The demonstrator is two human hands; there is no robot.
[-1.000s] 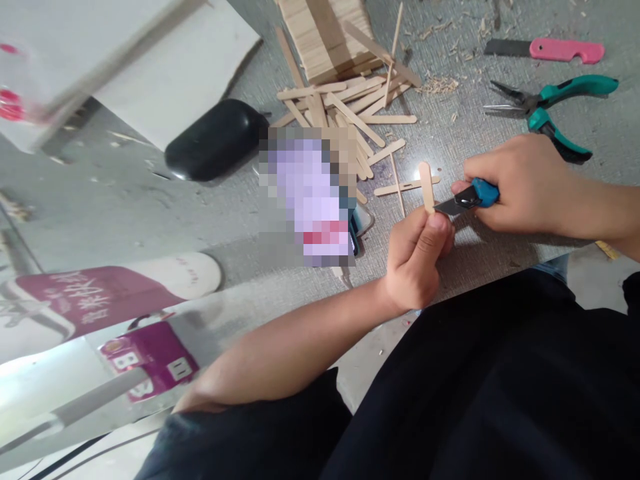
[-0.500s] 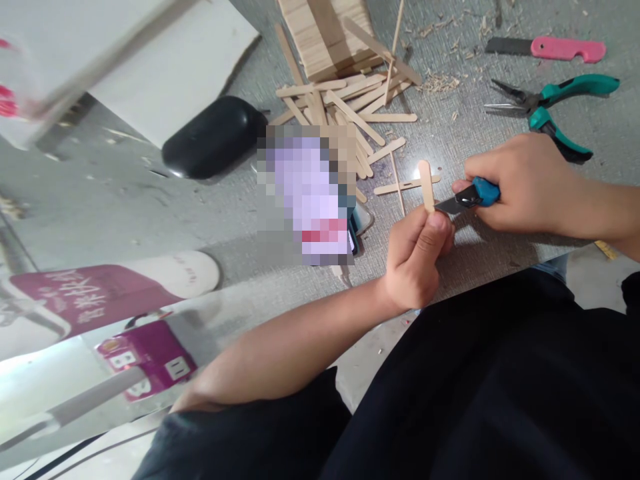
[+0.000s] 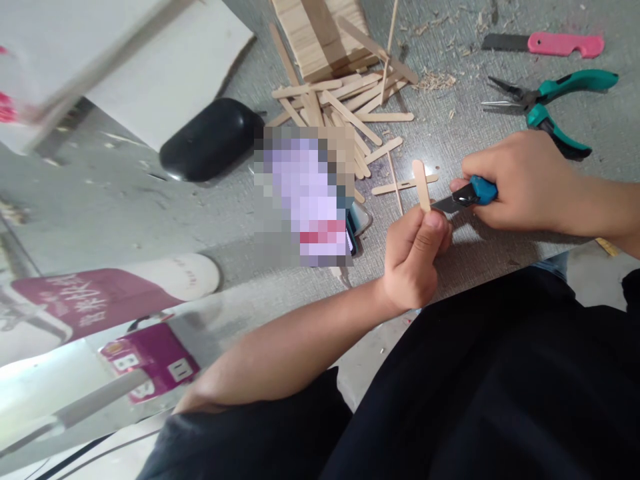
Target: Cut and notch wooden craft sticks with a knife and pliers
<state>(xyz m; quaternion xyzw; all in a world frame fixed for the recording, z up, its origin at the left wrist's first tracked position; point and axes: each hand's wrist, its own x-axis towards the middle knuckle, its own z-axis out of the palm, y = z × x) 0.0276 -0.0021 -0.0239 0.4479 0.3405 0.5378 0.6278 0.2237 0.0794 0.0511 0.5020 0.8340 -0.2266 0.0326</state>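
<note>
A wooden craft stick (image 3: 421, 183) rises from my left hand (image 3: 416, 257), pinched between thumb and curled fingers; its lower end is hidden in the grip. My right hand (image 3: 525, 183) is wrapped round a blue and black utility knife (image 3: 475, 192). The knife's blade points left and meets the stick's edge just above my left thumb. Behind the hands, another craft stick (image 3: 383, 189) with a slot lies on the table, crossed by a thin wooden strip (image 3: 395, 183).
A heap of craft sticks (image 3: 350, 107) lies beside a wooden block (image 3: 325, 40). Pliers (image 3: 537, 100) and a pink-handled knife (image 3: 565, 44) are at the right. A pixelated phone-like object (image 3: 310, 193), a black case (image 3: 213, 140) and a purple socket box (image 3: 155, 360) sit at the left.
The whole view has shifted slightly. The held stick leans a little more to the left; both hands keep their grips and the blade stays against the stick.
</note>
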